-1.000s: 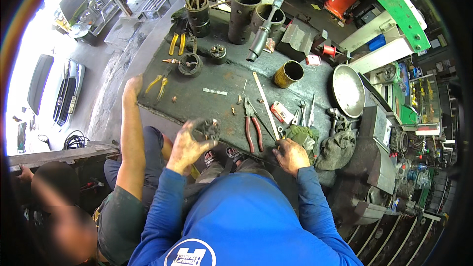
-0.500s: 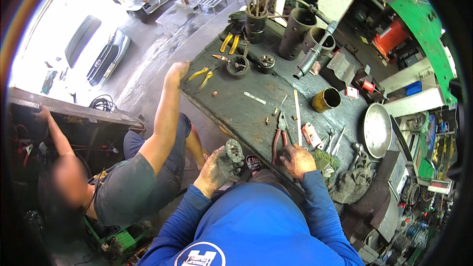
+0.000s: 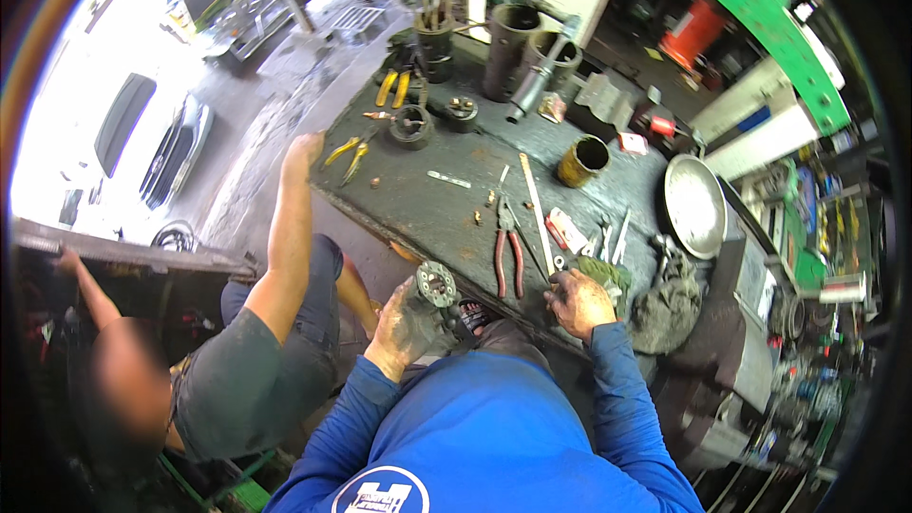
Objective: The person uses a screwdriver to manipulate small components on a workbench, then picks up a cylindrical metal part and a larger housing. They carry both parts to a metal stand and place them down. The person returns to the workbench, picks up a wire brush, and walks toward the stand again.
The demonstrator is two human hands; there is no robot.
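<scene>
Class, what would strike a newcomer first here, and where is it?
Probably the bright blue shirt at the bottom centre, and above it the left hand holding a round metal part. Red-handled pliers lie on the dark bench left of the right hand; a silvery pan sits farther right.

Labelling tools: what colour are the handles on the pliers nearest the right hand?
Red handles, best in head view.

Before us: table [image 3: 432, 223]. Left corner: co-worker's hand [image 3: 306, 147] on edge, cutters [image 3: 355, 162] just right. Far edge: cups [image 3: 513, 52]. Middle: strip [image 3: 448, 180]; right of it ruler [image 3: 538, 214], then can [image 3: 573, 171]. Toward right edge: pan [image 3: 694, 206]; rag [image 3: 667, 315] before it, at near right corner. Near edge: pliers [image 3: 506, 226] left of ruler; our right hand [image 3: 579, 304] to their right; our left hand [image 3: 404, 328], holding disc [image 3: 437, 285], before edge.
</scene>
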